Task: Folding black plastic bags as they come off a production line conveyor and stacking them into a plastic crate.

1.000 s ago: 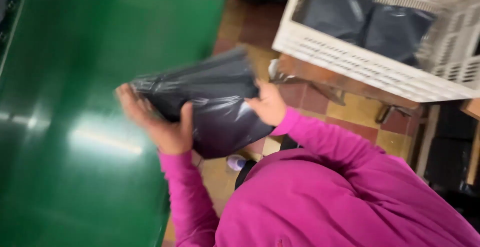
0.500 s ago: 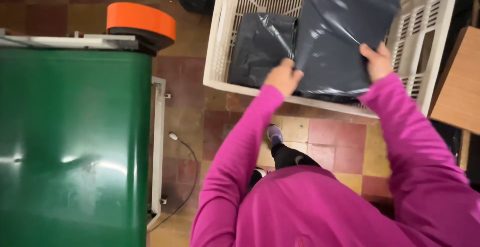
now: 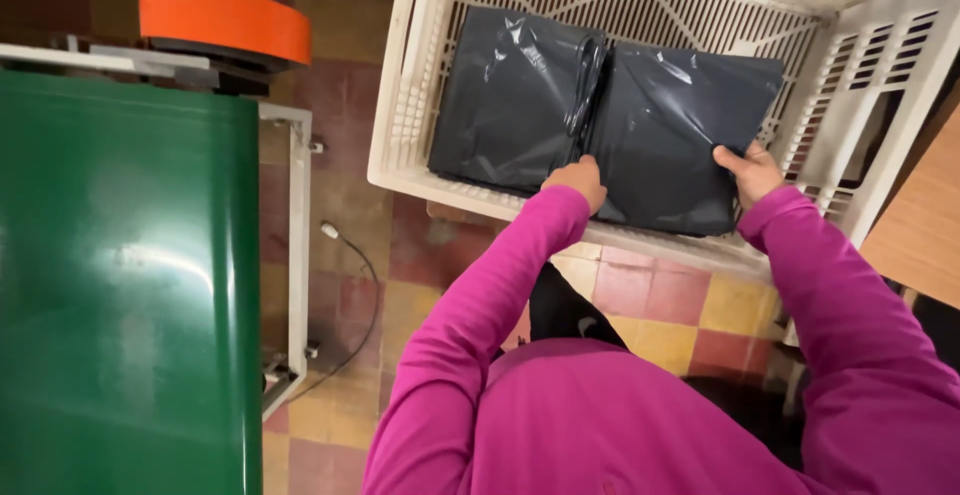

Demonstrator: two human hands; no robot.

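Green conveyor belt (image 3: 120, 285) well off to the left of the white crate (image 3: 400, 105), orange roll (image 3: 225, 20) at its far end, thin cable (image 3: 350, 255) on the tiled floor between belt and crate. Nothing touched over there.

Inside the crate, against its left wall: first black bag (image 3: 510, 100), lying flat, no hand on it. Just beside it, filling the crate's right half: second black bag (image 3: 670, 145), touching the first along one edge and apparently resting on the crate floor.

Left hand (image 3: 577, 180) at the crate's near rim, fingers curled down over the near-left edge of that second bag, right at the seam between the two. Right hand (image 3: 750, 170) near the crate's right wall, closed on the bag's near-right corner, thumb on top.

Looks like the laying-down stage, bag pretty much seated. By the look of it, calls for a bit of squaring up against the neighbour and then opening both grips without dragging the plastic.

Wooden surface (image 3: 920, 215) just past the crate's right side.
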